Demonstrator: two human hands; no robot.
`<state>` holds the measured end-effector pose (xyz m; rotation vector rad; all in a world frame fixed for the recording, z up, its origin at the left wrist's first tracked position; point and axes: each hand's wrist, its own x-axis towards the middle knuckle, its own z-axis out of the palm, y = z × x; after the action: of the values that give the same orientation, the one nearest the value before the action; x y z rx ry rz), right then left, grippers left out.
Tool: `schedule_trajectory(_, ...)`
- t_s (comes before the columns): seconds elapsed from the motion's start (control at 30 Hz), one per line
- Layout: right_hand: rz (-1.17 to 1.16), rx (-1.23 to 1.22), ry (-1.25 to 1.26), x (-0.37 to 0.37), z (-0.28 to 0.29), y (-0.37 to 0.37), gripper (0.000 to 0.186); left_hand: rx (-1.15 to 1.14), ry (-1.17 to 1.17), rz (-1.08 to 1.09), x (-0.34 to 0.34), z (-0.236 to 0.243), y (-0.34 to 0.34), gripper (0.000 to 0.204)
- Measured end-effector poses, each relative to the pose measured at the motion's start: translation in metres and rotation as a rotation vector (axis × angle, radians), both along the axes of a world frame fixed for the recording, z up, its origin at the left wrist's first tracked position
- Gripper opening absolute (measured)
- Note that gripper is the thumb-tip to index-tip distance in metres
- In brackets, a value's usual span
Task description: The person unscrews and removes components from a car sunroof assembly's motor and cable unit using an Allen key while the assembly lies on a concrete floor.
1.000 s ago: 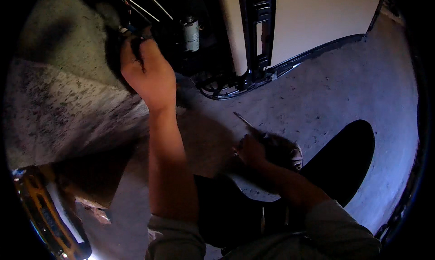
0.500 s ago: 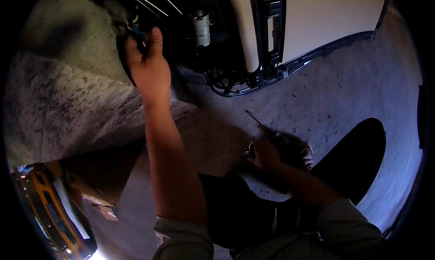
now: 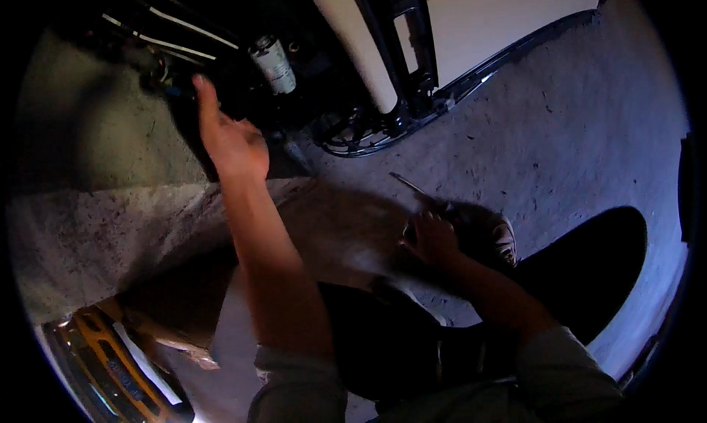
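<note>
My left hand (image 3: pixel 237 144) is raised beside the dark underside of a vehicle-like body. One digit stretches up, while the others are bent and partly hidden; I see nothing held in it. Close to its tip lie dim wires and a connector-like part (image 3: pixel 163 80). A pale cylindrical canister (image 3: pixel 274 65) with a dark cap sits just right of that hand. Low over the floor, my right hand (image 3: pixel 434 240) is closed round a small dark thing that I cannot make out. A thin metal rod (image 3: pixel 409 183) slants away just beyond its fingers.
A cream panel (image 3: pixel 508 25) with black trim and looped cables (image 3: pixel 353 147) stands at the top. Left is a rough concrete block (image 3: pixel 110 231). Cardboard (image 3: pixel 177 338) and a yellow-and-black long object (image 3: pixel 110 364) lie lower left. My shoe (image 3: pixel 505 240) is near the right hand.
My left hand has turned over and drawn back from the wires, its fingers no longer pinched around them. The view has shifted, moving the panel and canister leftward. The right hand stays low.
</note>
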<state>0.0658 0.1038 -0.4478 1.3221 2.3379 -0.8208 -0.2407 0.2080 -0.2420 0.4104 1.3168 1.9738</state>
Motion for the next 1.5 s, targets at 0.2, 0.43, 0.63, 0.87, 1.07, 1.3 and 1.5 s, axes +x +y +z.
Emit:
schedule_trajectory(0.2, -0.105, 0.276, 0.194, 0.011, -0.025, -0.045, 0.056, -0.017, -0.012, 0.159, 0.023, -0.003, 0.002, 0.055)
schedule_trajectory(0.43, 0.156, 0.242, 0.244, 0.031, -0.061, -0.070, 0.045, 0.003, 0.111, 0.250, 0.038, 0.003, 0.010, 0.051)
schedule_trajectory(0.63, 0.078, 0.205, 0.086, 0.018, -0.038, -0.065, 0.046, 0.032, 0.101, 0.135, 0.025, 0.005, 0.003, 0.050)
schedule_trajectory(0.87, -0.184, 0.266, 0.228, 0.011, -0.042, -0.021, 0.051, -0.210, 0.001, 0.174, 0.051, 0.017, -0.010, 0.063)
schedule_trajectory(1.07, -0.761, -0.144, 1.176, -0.047, 0.095, 0.072, 0.046, -0.228, 0.438, 0.303, 0.094, -0.004, -0.024, 0.037)
schedule_trajectory(1.3, -0.601, -0.488, 1.877, -0.043, 0.186, 0.100, 0.043, -0.198, 0.405, -0.592, 0.112, 0.018, -0.030, 0.042)
schedule_trajectory(1.5, -0.620, -0.639, 1.939, -0.043, 0.199, 0.100, 0.041, -0.199, 0.216, -0.739, 0.116, 0.030, -0.047, 0.051)
